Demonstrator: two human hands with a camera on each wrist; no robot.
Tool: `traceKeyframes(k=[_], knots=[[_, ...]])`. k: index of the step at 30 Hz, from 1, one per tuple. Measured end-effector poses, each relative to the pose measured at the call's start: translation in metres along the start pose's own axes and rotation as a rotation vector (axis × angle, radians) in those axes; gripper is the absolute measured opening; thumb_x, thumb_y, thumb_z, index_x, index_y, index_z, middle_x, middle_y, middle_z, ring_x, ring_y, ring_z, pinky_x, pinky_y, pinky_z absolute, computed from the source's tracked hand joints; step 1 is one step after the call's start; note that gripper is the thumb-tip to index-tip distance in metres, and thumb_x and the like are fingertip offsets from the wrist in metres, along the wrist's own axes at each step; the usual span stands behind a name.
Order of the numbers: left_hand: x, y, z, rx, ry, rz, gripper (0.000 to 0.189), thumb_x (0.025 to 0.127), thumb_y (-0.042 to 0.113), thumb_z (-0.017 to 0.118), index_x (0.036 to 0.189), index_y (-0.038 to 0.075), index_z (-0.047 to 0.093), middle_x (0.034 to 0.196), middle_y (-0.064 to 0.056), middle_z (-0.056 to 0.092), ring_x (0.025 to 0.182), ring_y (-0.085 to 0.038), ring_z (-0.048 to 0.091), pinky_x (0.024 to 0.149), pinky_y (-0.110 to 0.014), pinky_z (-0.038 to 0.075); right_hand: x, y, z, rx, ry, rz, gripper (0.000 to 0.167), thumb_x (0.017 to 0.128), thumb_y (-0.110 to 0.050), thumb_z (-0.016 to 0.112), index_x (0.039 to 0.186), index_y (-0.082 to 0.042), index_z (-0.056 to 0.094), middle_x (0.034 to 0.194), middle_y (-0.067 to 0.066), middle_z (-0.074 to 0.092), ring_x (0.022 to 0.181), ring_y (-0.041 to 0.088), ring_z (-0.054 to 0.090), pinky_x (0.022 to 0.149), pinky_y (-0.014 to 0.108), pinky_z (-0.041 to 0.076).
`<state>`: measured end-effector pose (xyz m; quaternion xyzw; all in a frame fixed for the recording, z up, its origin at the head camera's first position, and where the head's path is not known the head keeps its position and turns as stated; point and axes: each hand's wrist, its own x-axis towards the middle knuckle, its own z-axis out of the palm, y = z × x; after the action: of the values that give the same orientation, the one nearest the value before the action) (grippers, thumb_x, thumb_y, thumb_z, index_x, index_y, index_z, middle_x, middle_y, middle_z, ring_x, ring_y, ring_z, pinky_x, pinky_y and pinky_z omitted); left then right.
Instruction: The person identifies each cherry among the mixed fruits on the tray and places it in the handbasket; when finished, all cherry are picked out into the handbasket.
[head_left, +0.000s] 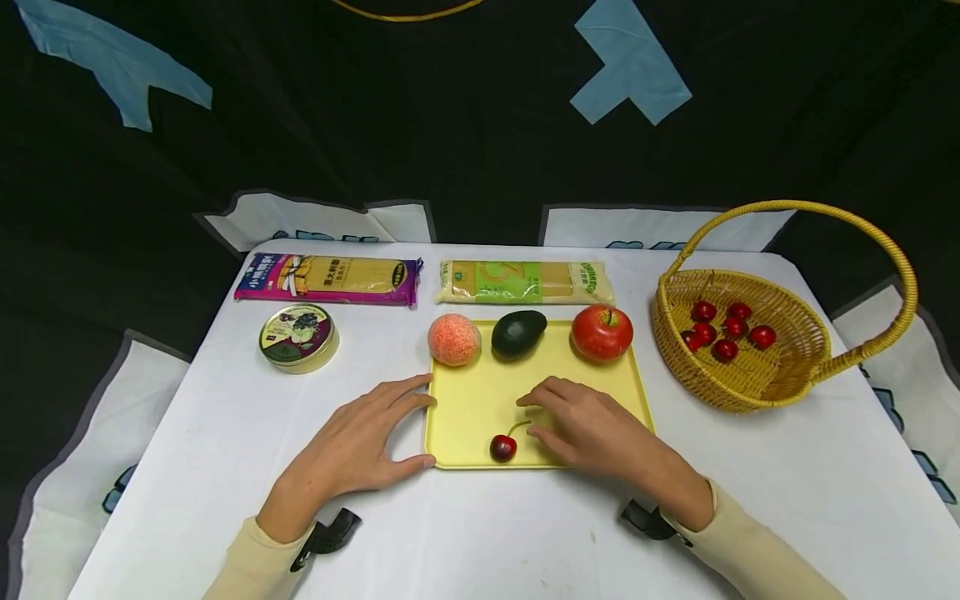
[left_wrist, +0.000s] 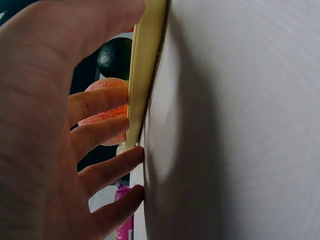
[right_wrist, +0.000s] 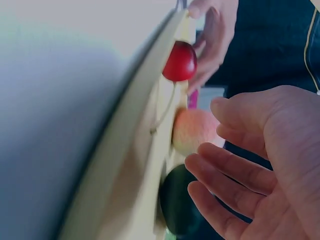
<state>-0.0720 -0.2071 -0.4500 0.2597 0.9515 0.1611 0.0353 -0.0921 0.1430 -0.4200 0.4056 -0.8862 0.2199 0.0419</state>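
A yellow tray [head_left: 465, 408] lies on the white table. Along its back edge are a peach [head_left: 453, 339], a dark green avocado [head_left: 517, 333] and a red apple [head_left: 602, 332]. One dark red cherry [head_left: 502, 448] with a green stem sits near the tray's front edge. At the tray's left side, my left hand [head_left: 360, 442] has fingers spread, with thumb and fingertips right at the rim. Over the right part of the tray is my right hand [head_left: 588, 425], holding nothing, its fingers loosely bent and its thumb close to the cherry's stem.
To the right stands a wicker basket [head_left: 675, 354] with a tall handle and several cherries [head_left: 725, 350] inside. Behind the tray lie a purple pasta packet [head_left: 330, 279] and a green-labelled noodle packet [head_left: 525, 282]. A round tin [head_left: 298, 337] is at the left.
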Motion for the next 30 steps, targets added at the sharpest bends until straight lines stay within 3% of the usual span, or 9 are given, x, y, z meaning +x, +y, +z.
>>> traceKeyframes(k=[7, 15, 30], knots=[[0.001, 0.000, 0.000, 0.001, 0.003, 0.004, 0.074, 0.087, 0.067, 0.079, 0.146, 0.025, 0.064, 0.171, 0.003, 0.041, 0.152, -0.026, 0.047, 0.115, -0.057, 0.050, 0.001, -0.012, 0.011, 0.022, -0.065, -0.046, 0.031, 0.096, -0.021, 0.081, 0.125, -0.013, 0.074, 0.121, -0.003, 0.070, 0.110, 0.015, 0.069, 0.095, 0.036, 0.060], [0.001, 0.001, 0.000, 0.005, -0.003, 0.000, 0.074, 0.087, 0.067, 0.079, 0.146, 0.025, 0.064, 0.172, 0.003, 0.041, 0.152, -0.026, 0.047, 0.115, -0.057, 0.050, 0.001, -0.022, 0.018, 0.080, -0.167, -0.015, 0.030, 0.099, -0.029, 0.081, 0.127, -0.022, 0.074, 0.125, -0.007, 0.068, 0.113, 0.011, 0.066, 0.099, 0.034, 0.058], [0.000, -0.001, 0.001, 0.007, 0.011, 0.012, 0.072, 0.089, 0.067, 0.078, 0.145, 0.024, 0.064, 0.171, 0.002, 0.042, 0.151, -0.027, 0.048, 0.113, -0.058, 0.051, 0.000, -0.019, 0.022, 0.046, -0.167, -0.026, 0.028, 0.099, -0.023, 0.081, 0.125, -0.022, 0.075, 0.120, -0.007, 0.070, 0.106, 0.010, 0.067, 0.094, 0.032, 0.058]])
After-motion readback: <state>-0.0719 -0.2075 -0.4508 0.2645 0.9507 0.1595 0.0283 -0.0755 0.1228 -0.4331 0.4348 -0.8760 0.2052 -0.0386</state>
